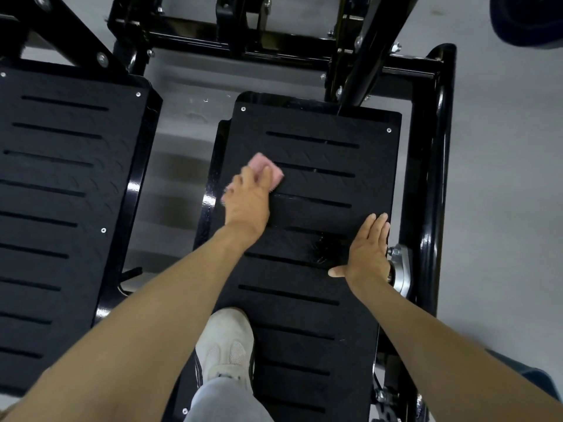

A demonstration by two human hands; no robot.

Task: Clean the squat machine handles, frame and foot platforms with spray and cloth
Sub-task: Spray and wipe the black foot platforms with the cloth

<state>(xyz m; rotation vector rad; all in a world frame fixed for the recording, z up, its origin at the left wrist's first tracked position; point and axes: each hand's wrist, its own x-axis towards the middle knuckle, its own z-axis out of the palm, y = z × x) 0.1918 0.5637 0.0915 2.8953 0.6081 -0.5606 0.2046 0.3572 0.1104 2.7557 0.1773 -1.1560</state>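
This looks like the foot-platform step. The left hand (248, 197) presses a pink cloth (264, 166) to the right platform (320, 190) at about ten o'clock on the plate, fingers curled over it. The right hand (367, 251) lies flat at the three o'clock edge, fingers straight, holding nothing. A wet patch (323, 248) glistens just beside it, and a shoe (225, 345) stands at seven. Next, I'd judge, the cloth should sweep toward that patch. No spray bottle shows.

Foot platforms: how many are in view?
2. One foot platform is at the left, cut by the edge. The other foot platform is right of centre, under the left hand holding the pink cloth, the right hand and a shoe.
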